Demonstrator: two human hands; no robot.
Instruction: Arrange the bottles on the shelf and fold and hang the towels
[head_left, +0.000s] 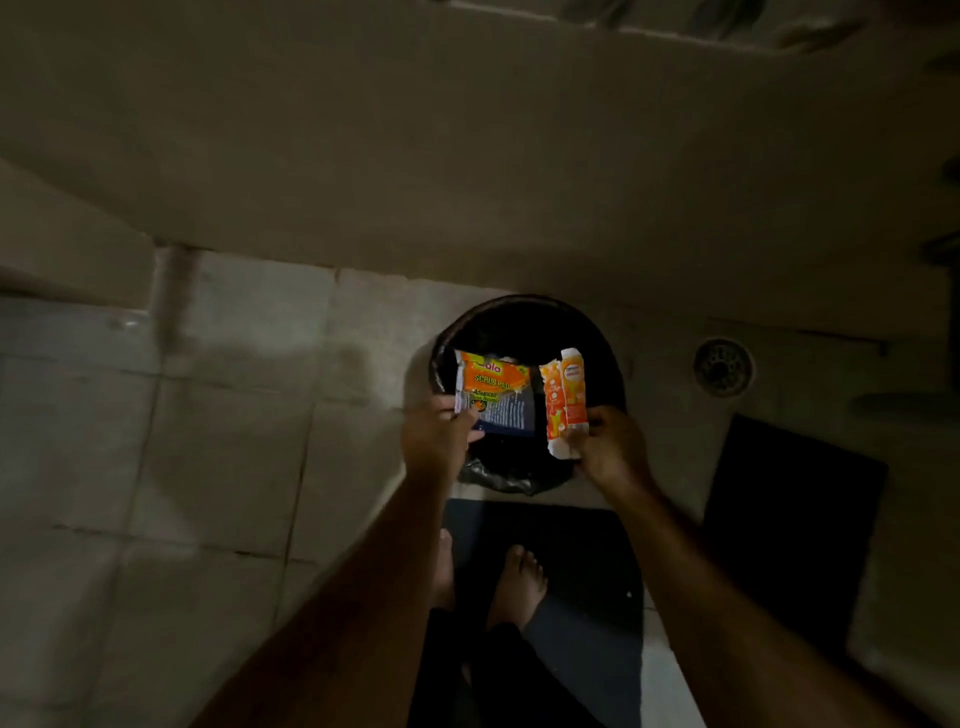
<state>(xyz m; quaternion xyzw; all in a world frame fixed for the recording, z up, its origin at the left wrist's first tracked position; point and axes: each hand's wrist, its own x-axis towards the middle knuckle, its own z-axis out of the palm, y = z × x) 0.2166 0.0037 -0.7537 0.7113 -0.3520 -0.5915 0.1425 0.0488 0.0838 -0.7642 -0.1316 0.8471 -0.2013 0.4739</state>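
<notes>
My left hand (439, 434) pinches the lower edge of an orange and blue scrub pad wrapper (493, 392). My right hand (610, 449) pinches the bottom of a torn orange and white carton (565, 402). Both pieces of packaging hang just above the mouth of a round black bin (524, 322) lined with a dark bag. No bottles, shelf or towels are in view.
The bin stands on a pale tiled floor against the wall. A round floor drain (723, 367) lies to the right of it. A dark mat (795, 519) sits at the right and another dark mat (571, 561) is under my bare feet (519, 577).
</notes>
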